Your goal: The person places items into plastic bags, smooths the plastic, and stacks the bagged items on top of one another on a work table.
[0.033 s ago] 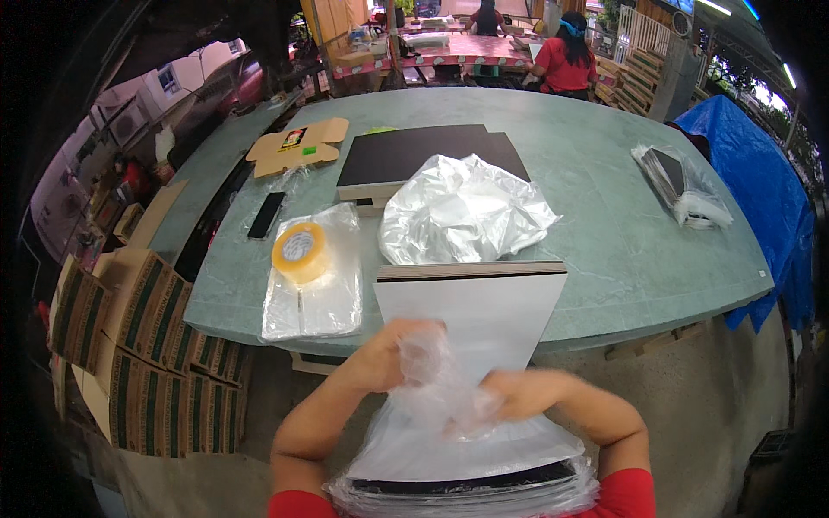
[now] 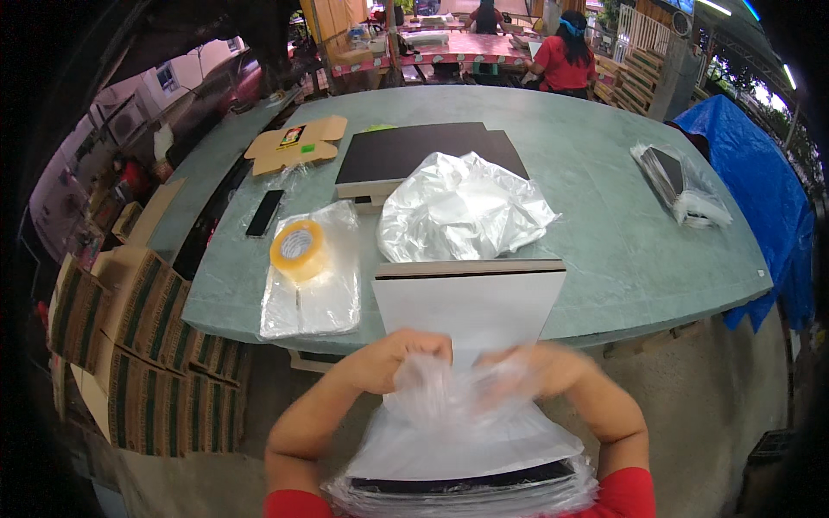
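Observation:
Close to my body lies a stack of flat sheets in a clear plastic bag [image 2: 471, 442], a dark edge showing along its near side. My left hand [image 2: 399, 357] is closed on the bag's gathered far end, its thumb and fingers pinched together. Across from it my right hand [image 2: 546, 373] grips the same crumpled film, its fingertips blurred by motion and partly veiled by the plastic. Just beyond both hands, a stack of white boards [image 2: 466, 298] juts over the table's near edge. A crumpled heap of silvery clear plastic [image 2: 466, 211] rests behind it.
The green table [image 2: 622, 250] holds a roll of tape [image 2: 300, 250] on flat plastic bags [image 2: 311, 311], a phone [image 2: 265, 213], flattened cardboard [image 2: 298, 145], dark boards [image 2: 423, 155] and a wrapped bundle [image 2: 678, 183]. Cartons [image 2: 155, 380] stand left, and a person [image 2: 566, 60] works beyond.
My right hand has lifted away from my body and a little to the right, carrying the bag's film. My left hand has shifted only slightly.

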Tool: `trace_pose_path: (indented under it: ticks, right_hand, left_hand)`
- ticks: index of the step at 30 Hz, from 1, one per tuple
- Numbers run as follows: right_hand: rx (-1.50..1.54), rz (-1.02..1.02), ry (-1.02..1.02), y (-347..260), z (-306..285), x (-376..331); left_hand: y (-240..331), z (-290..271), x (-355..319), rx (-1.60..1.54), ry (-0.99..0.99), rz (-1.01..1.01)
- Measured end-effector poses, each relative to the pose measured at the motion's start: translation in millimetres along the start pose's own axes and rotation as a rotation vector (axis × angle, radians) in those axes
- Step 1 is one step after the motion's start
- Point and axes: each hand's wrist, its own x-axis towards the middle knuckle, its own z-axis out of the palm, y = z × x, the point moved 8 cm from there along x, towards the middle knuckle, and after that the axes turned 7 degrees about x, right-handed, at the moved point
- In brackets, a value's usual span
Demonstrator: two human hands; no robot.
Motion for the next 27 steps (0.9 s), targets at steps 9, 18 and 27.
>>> trace_pose_path:
  ticks: [9,18,27]
  right_hand:
    - [-0.913,0.692,-0.036,21.9,-20.8,-49.3]
    - [-1.71,0.702,0.514,-15.0,-54.8,-62.3]
    - [-1.051,0.034,-0.095,-66.0,54.8,-26.3]
  left_hand:
    - [58.3,43.5,-22.6,0.209,-0.393,0.08]
    - [4.9,107.9,-13.4,1.529,-0.662,0.142]
    - [-34.7,-8.3,-11.6,1.593,-0.156,-0.241]
